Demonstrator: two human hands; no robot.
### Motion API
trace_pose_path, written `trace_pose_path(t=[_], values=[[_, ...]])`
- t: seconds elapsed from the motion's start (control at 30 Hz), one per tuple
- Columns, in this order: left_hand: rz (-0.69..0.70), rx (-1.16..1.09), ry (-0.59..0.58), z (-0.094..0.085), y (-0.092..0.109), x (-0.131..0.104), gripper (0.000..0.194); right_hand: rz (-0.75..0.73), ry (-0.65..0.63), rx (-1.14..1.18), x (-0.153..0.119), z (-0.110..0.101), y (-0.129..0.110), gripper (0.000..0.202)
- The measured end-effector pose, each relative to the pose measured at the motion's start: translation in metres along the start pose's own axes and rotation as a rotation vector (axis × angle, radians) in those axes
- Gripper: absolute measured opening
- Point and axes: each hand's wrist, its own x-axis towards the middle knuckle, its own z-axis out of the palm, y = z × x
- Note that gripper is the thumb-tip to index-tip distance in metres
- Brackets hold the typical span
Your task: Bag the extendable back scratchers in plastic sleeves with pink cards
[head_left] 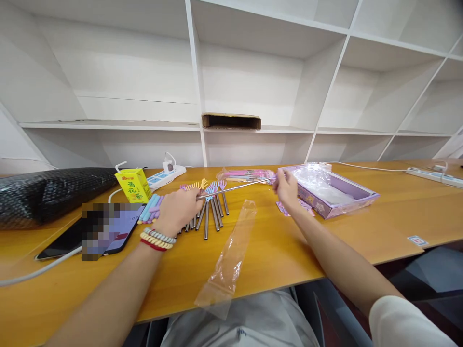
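A thin metal telescopic back scratcher point(237, 186) is stretched out between my two hands, pulled long. My left hand point(181, 210) is closed around its thicker end. At the far end, the fingers of my right hand point(287, 187) pinch near its purple tip, most of which they cover. Under and beside my left hand lie several short back scratchers point(206, 219) with metal tubes and yellow, blue and purple claw heads. Blue and purple foam-like tubes point(152, 208) are piled left of that wrist. A clear plastic sleeve point(231, 255) lies flat between my forearms, overhanging the table edge.
A purple open box point(334, 212) with clear wrap stands at the right, printed cards beside it. Pink packaged items point(249, 175) lie behind. At the left are a yellow drink carton point(133, 186), phones point(119, 231), a power strip point(166, 177) and a black wrapped bundle point(54, 195).
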Motion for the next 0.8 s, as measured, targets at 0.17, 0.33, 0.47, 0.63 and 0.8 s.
trace_pose_path(t=[0.17, 0.33, 0.47, 0.63, 0.8], values=[[-0.056, -0.095, -0.077, -0.009, 0.022, -0.007, 0.032, 0.041, -0.204, 0.164, -0.044, 0.05, -0.006, 0.048], [-0.088, -0.077, -0.07, -0.014, 0.028, -0.01, 0.038, 0.117, -0.21, 0.184, -0.044, 0.051, -0.003, 0.051], [-0.064, -0.128, -0.022, -0.013, 0.022, -0.006, 0.046, 0.024, -0.237, 0.063, -0.026, 0.033, -0.001, 0.054], [0.196, -0.312, -0.036, -0.002, 0.003, -0.002, 0.034, -0.356, -0.227, -0.447, -0.012, 0.006, 0.004, 0.036], [0.294, -0.153, -0.06, -0.001, 0.007, -0.006, 0.035, -0.352, -0.199, -0.587, -0.02, 0.007, 0.0, 0.057]])
